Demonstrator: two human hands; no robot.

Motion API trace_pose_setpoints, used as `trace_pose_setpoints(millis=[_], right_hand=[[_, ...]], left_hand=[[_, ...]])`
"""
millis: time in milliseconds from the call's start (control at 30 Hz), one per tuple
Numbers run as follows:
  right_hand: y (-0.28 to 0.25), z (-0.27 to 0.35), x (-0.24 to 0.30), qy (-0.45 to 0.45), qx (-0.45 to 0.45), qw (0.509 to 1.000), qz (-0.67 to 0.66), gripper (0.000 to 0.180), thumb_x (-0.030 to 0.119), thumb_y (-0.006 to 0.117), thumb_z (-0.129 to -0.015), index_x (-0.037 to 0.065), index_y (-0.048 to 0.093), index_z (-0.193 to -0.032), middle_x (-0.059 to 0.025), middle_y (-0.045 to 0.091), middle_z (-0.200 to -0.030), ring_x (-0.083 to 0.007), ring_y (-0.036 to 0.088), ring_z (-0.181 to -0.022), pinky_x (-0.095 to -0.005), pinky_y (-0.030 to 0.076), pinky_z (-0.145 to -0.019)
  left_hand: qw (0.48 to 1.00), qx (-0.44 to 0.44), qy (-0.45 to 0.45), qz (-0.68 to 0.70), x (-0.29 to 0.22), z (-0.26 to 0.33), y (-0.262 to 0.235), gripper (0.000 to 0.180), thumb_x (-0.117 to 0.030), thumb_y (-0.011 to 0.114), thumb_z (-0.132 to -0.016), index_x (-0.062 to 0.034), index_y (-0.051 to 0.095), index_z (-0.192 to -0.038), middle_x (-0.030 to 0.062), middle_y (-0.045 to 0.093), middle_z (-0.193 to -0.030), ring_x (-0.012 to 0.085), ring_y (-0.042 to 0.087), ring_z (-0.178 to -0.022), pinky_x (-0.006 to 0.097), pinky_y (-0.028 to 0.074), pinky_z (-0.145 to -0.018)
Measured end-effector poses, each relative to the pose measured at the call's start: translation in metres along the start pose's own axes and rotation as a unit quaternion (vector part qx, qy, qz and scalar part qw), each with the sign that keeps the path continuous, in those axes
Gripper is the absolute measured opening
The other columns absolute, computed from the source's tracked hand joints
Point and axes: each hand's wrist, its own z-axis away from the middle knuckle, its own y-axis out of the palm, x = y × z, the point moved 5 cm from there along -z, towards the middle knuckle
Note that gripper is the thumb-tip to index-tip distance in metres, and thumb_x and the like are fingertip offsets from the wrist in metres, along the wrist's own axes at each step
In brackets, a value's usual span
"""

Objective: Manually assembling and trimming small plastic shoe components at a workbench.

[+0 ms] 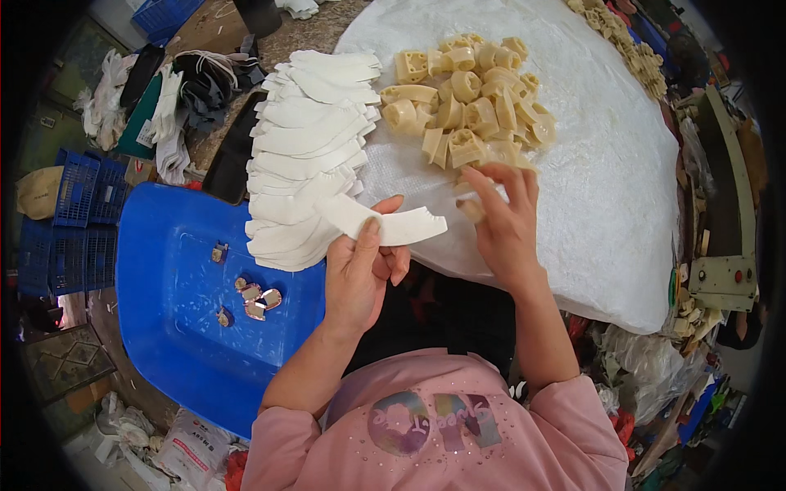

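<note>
Between the thumb and fingers of my left hand [354, 274] is a curved white strip [413, 227], its notched end pointing right. It looks soft and flat, like foam or thick cloth. My right hand [505, 225] hovers at the near edge of a heap of beige molded plastic pieces [483, 94], thumb and index finger apart. Motion softens its fingertips, and I make out nothing held there. The beige pieces are curved, some with hollow ends. Left of the heap, overlapping rows of similar white strips [307, 143] form a long stack.
A white woven sheet [606, 180] covers the rounded work surface. At my left sits a blue plastic tub [172, 327] holding several shiny metallic-looking pieces [260, 301]. Blue crates [78, 200] stand farther left. More beige pieces [626, 49] lie at the far right.
</note>
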Motion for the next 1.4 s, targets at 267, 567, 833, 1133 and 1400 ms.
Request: trace_pose_setpoints(millis=[267, 567, 833, 1133, 1400], right_hand=[[-0.003, 0.028, -0.033, 0.12, -0.068, 0.989, -0.057, 0.038, -0.014, 0.05, -0.061, 0.005, 0.06, -0.093, -0.0126, 0.051, -0.1, -0.0303, 0.053, -0.086, -0.0372, 0.046, -0.075], [-0.017, 0.051, -0.043, 0.172, -0.072, 0.971, -0.149, 0.037, -0.017, 0.051, -0.065, 0.003, 0.06, -0.095, -0.0142, 0.06, -0.094, -0.0303, 0.061, -0.082, -0.0338, 0.05, -0.07], [-0.039, 0.036, 0.026, 0.034, -0.154, 0.932, -0.327, 0.038, -0.011, 0.062, -0.073, 0.005, 0.055, -0.106, -0.0133, 0.061, -0.1, -0.0274, 0.061, -0.082, -0.0328, 0.05, -0.069], [-0.038, 0.041, 0.03, -0.062, -0.213, 0.934, -0.281, 0.046, -0.013, 0.061, -0.069, 0.008, 0.052, -0.109, -0.0131, 0.059, -0.101, -0.0291, 0.058, -0.086, -0.0362, 0.049, -0.07], [-0.036, 0.043, 0.028, -0.057, -0.22, 0.945, -0.237, 0.038, -0.009, 0.061, -0.072, 0.008, 0.052, -0.105, -0.0121, 0.06, -0.099, -0.0274, 0.055, -0.08, -0.0351, 0.047, -0.067]], left_hand=[[0.999, 0.027, -0.04, 0.006, 0.014, 0.0, 0.012, 0.039, -0.021, 0.038, -0.098, 0.0037, 0.041, -0.128, 0.0103, 0.056, -0.077, 0.0134, 0.051, -0.067, 0.026, 0.04, -0.056], [0.998, 0.045, -0.035, 0.013, 0.018, 0.003, 0.017, 0.044, -0.027, 0.034, -0.099, 0.0051, 0.04, -0.128, 0.0135, 0.058, -0.084, 0.0167, 0.051, -0.071, 0.029, 0.039, -0.062], [1.0, -0.002, 0.005, -0.002, 0.019, 0.012, 0.046, 0.041, -0.023, 0.038, -0.099, 0.0096, 0.046, -0.121, 0.0133, 0.058, -0.107, 0.0153, 0.056, -0.094, 0.028, 0.046, -0.079], [0.995, 0.066, 0.005, -0.078, 0.011, 0.022, 0.055, 0.043, -0.025, 0.036, -0.099, 0.0109, 0.046, -0.119, 0.0162, 0.055, -0.114, 0.0191, 0.056, -0.104, 0.032, 0.045, -0.091], [0.989, 0.07, 0.041, -0.125, 0.006, 0.027, 0.063, 0.043, -0.022, 0.033, -0.099, 0.0134, 0.044, -0.121, 0.019, 0.051, -0.12, 0.0203, 0.053, -0.108, 0.033, 0.043, -0.093]])
